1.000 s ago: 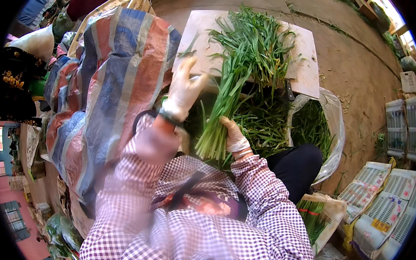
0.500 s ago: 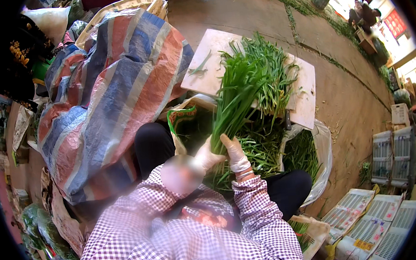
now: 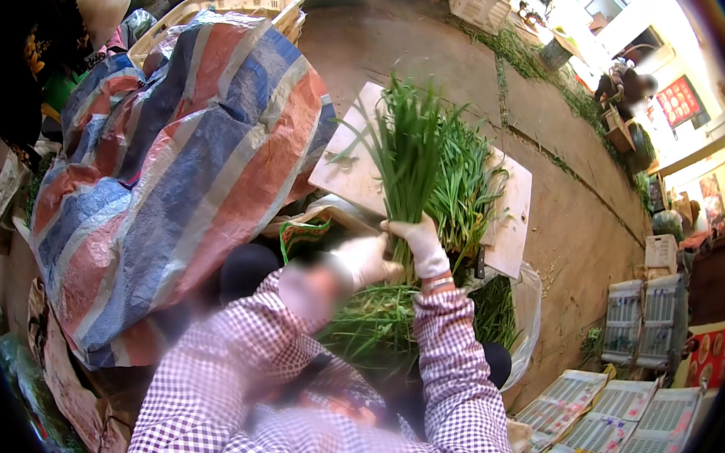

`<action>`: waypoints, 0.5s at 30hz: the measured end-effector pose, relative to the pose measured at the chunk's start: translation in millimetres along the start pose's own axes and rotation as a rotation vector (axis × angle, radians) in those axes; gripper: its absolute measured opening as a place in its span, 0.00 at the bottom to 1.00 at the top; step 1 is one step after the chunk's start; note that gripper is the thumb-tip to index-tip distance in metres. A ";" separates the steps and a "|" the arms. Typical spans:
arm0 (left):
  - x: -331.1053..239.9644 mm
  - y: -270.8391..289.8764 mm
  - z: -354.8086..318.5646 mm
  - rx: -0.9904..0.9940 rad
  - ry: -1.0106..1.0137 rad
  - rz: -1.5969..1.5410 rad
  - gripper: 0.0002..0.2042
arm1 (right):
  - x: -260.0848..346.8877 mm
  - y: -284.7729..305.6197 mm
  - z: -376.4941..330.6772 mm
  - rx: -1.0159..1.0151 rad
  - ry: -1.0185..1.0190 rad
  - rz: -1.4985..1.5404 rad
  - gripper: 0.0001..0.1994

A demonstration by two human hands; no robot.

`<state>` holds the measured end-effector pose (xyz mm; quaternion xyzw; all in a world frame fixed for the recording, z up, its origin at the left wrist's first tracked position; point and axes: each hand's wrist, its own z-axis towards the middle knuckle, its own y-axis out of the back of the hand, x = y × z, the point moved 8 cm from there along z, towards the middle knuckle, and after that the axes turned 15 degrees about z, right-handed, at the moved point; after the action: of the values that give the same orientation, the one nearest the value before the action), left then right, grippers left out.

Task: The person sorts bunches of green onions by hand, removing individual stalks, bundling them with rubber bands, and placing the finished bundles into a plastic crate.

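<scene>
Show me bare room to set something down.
Mostly bare floor lies right of the white board, above the slotted crates. The board has mostly free patches either side of the greens: left, toward the striped sheet; right, beside the black handle. Crowded: around the right hand and left hand.

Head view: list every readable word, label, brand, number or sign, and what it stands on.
Nothing can be read clearly.
Red rectangular wall poster: too small.
Red sheet with pale ovals, lower right: too blurred.
White slotted crates, lower right: pink marks, too small.
Red, blue and pale striped plastic sheet: no lettering visible.
</scene>
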<state>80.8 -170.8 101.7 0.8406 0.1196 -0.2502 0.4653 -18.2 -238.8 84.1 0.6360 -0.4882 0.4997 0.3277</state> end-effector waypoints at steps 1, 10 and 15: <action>7.1 21.8 5.2 -0.096 -0.021 0.008 0.29 | 18.2 -4.8 10.9 -0.026 0.008 -0.158 0.10; 88.4 88.4 41.0 -0.609 0.046 -0.420 0.27 | -48.5 55.4 123.8 0.217 -0.130 -1.299 0.12; 90.7 118.0 22.5 -0.700 0.037 -0.540 0.20 | -17.7 95.5 -4.4 0.480 -0.320 -1.649 0.08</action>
<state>201.7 -256.2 128.7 0.5752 0.4207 -0.2919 0.6379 -110.7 -259.1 61.7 0.9009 0.2058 0.0971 0.3695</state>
